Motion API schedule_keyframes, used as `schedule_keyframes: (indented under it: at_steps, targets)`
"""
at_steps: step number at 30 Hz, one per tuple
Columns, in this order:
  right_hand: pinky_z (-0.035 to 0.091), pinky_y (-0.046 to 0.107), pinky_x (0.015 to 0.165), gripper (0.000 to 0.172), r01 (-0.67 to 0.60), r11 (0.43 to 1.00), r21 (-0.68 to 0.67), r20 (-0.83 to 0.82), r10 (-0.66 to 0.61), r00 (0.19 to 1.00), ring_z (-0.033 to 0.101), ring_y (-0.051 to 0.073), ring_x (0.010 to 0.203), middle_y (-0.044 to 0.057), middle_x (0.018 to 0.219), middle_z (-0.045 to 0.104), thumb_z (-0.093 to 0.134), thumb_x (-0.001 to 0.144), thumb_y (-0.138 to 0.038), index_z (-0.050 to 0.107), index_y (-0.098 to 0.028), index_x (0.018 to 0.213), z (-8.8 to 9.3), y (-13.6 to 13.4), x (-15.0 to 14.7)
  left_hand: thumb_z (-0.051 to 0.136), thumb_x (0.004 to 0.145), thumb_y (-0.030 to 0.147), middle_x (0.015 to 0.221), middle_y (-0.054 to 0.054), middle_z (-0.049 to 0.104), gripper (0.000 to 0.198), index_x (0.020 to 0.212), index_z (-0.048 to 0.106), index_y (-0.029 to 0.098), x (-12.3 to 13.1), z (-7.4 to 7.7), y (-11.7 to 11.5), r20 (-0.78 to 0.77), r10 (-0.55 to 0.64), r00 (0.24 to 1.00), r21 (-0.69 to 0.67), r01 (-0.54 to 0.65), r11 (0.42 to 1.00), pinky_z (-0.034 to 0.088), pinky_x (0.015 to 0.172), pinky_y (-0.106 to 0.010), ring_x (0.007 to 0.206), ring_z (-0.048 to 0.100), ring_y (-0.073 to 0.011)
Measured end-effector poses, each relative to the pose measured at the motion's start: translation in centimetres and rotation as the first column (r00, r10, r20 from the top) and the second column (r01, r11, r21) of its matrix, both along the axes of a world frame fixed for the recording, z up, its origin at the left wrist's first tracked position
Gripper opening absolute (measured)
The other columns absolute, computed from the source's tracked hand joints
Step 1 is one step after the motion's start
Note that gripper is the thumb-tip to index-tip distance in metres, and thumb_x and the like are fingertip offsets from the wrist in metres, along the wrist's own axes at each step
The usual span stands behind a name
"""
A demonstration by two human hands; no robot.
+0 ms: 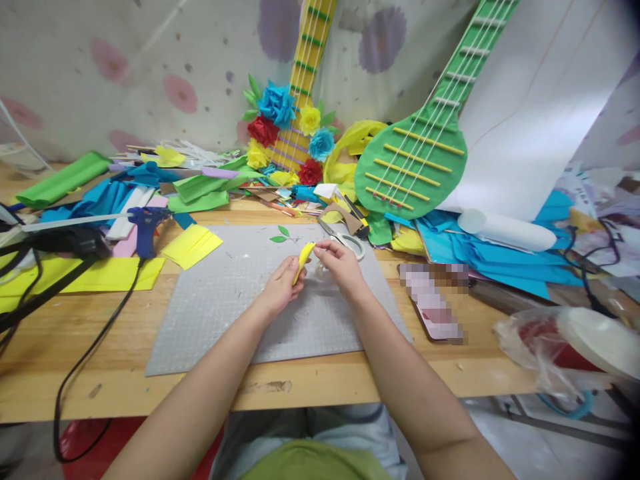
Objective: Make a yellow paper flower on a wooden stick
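Over the grey cutting mat (215, 320), my left hand (281, 285) is closed around a small folded piece of yellow crepe paper (303, 260), which stands tilted up from the fingers. My right hand (342, 264) has its thumb and forefinger pinched at the upper tip of that paper. Just behind my right hand lie scissors (356, 247) with light handles. Small green paper leaves (281, 234) rest on the mat beyond my left hand.
A blue glue gun (146, 230) with its cord and yellow paper sheets (193, 245) are on the left. A phone (433, 303) lies right of the mat. Behind stand a green paper lute (410, 163) and a yellow one with paper flowers (307, 73), among scraps.
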State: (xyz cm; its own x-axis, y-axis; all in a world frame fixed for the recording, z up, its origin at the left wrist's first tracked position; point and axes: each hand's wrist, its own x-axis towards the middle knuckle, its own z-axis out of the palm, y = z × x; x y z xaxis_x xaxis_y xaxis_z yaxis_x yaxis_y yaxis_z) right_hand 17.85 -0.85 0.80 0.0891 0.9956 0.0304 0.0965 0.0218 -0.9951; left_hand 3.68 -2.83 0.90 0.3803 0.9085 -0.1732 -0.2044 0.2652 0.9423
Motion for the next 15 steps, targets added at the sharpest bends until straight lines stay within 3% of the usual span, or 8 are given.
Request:
schedule_keyframes:
  at_steps: [15]
  targets:
    - [0.025, 0.02, 0.045, 0.029, -0.022, 0.999, -0.044, -0.121, 0.016, 0.993, 0.033, 0.005, 0.046, -0.007, 0.052, 0.041, 0.065, 0.058, -0.041, 0.054, -0.017, 0.071, 0.51, -0.09, -0.06, 0.04, 0.084, 0.042, 0.068, 0.004, 0.04, 0.029, 0.094, 0.05, 0.017, -0.05, -0.04, 0.01, -0.037, 0.001, 0.999, 0.019, 0.0, 1.0, 0.017, 0.037, -0.015, 0.041, 0.027, -0.0009]
